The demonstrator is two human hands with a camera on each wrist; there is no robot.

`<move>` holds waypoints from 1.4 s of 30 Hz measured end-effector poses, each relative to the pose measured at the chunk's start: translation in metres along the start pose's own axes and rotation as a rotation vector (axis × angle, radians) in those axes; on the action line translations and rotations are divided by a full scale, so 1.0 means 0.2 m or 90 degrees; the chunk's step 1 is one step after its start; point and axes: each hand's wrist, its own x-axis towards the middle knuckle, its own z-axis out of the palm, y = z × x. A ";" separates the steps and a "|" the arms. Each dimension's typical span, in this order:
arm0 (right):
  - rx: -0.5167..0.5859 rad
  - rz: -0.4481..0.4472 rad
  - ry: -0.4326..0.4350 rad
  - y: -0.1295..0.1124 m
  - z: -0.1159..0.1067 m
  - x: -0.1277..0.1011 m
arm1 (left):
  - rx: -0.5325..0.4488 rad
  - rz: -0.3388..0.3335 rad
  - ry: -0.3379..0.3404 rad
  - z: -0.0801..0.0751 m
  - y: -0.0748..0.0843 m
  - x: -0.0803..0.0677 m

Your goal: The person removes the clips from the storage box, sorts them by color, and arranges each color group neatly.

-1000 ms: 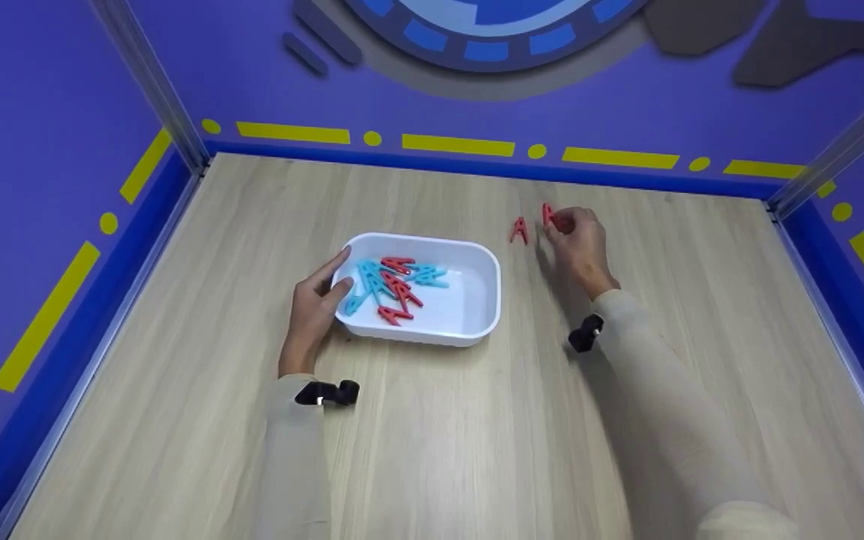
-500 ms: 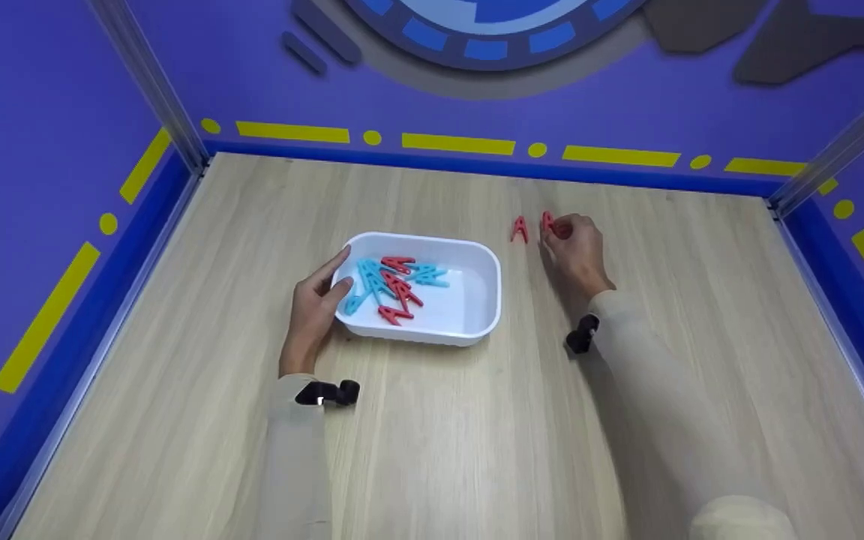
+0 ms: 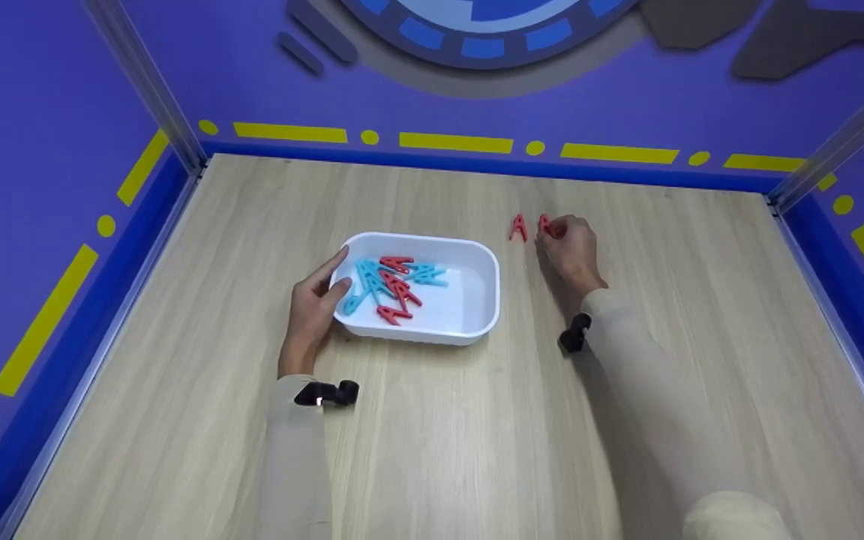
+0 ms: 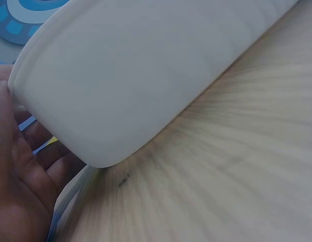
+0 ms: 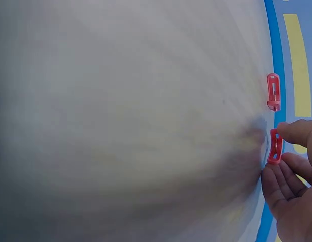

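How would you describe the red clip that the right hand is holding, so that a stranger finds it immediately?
Start at the white tray in the middle of the wooden table. To its right, nearer the far wall, two red clips stand outside it. The wanted red clip is the right one of the pair, pinched by the right hand, while its neighbour stands free and untouched.

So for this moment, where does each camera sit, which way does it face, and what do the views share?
Head: above, facing forward and down at the table; both sleeves, left hand at the white tray, right hand.
Left wrist: low beside the tray wall; palm edge visible.
Right wrist: along the tabletop toward the held red clip; fingertips visible.
Shared: head and right wrist both show both red clips; head and left wrist, the tray.
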 end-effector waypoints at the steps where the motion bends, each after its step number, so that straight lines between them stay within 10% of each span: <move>1: 0.001 0.001 0.002 0.00 0.00 0.00 | 0.002 0.001 0.000 0.00 0.00 0.00; 23: 0.004 0.010 0.017 -0.03 0.00 -0.01 | 0.014 0.002 0.003 0.00 0.00 0.00; 42: 0.070 -0.164 0.015 -0.41 -0.01 -0.13 | -0.002 -0.011 0.006 0.01 0.01 0.00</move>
